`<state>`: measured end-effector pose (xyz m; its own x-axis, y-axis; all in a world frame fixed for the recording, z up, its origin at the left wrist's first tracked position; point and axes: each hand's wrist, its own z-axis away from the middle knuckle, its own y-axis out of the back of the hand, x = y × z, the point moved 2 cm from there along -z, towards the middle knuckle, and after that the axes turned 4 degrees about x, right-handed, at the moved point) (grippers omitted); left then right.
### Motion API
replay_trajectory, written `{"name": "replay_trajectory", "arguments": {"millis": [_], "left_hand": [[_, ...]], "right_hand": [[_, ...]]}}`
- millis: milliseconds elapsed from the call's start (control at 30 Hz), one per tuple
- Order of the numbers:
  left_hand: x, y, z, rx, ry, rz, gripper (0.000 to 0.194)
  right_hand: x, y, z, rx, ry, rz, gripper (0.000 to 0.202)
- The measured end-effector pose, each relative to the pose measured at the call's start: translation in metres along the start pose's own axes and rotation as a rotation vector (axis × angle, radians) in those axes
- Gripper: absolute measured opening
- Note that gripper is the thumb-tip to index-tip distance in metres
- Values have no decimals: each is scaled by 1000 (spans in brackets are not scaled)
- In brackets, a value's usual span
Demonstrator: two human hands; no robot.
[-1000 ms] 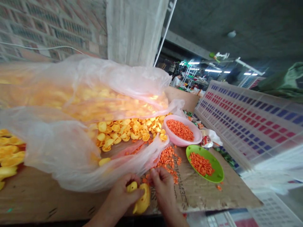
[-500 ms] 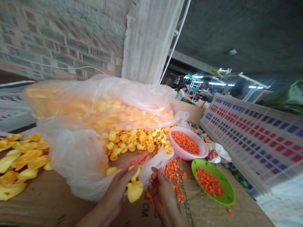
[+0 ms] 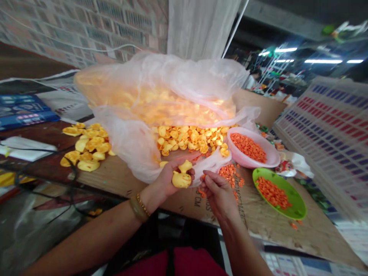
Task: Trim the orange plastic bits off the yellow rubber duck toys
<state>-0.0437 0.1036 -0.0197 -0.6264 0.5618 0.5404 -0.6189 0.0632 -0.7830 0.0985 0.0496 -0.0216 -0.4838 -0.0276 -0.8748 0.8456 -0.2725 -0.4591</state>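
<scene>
My left hand (image 3: 166, 178) is closed around a yellow plastic toy duck (image 3: 181, 179), its small head above a rounder body. Close to its right, my right hand (image 3: 220, 193) pinches a small orange piece (image 3: 202, 178) between thumb and fingers. Loose orange pieces (image 3: 230, 174) lie on the cardboard (image 3: 184, 203) beyond the right hand. Behind the hands, many yellow shell-like parts (image 3: 184, 138) spill from a large clear plastic bag (image 3: 129, 149).
A pink bowl (image 3: 276, 155) and a green dish (image 3: 300, 207) hold orange pieces on the right. More yellow parts (image 3: 89, 165) lie at the left. A white crate (image 3: 322, 115) stands far right; a black cable (image 3: 73, 180) loops at left. A person (image 3: 252, 82) is in the background.
The view has tipped downward, showing my forearms and lap. My left hand has turned the toy duck more upright, and the right hand still pinches close beside it.
</scene>
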Motion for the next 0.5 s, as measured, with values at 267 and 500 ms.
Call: {"name": "replay_trajectory", "arguments": {"millis": [267, 500], "left_hand": [[-7, 15, -1, -16, 28, -14, 25], [-8, 16, 1, 1, 37, -46, 29]], "right_hand": [[12, -6, 8, -102, 125, 293, 19], [9, -6, 7, -111, 134, 395, 19]]}}
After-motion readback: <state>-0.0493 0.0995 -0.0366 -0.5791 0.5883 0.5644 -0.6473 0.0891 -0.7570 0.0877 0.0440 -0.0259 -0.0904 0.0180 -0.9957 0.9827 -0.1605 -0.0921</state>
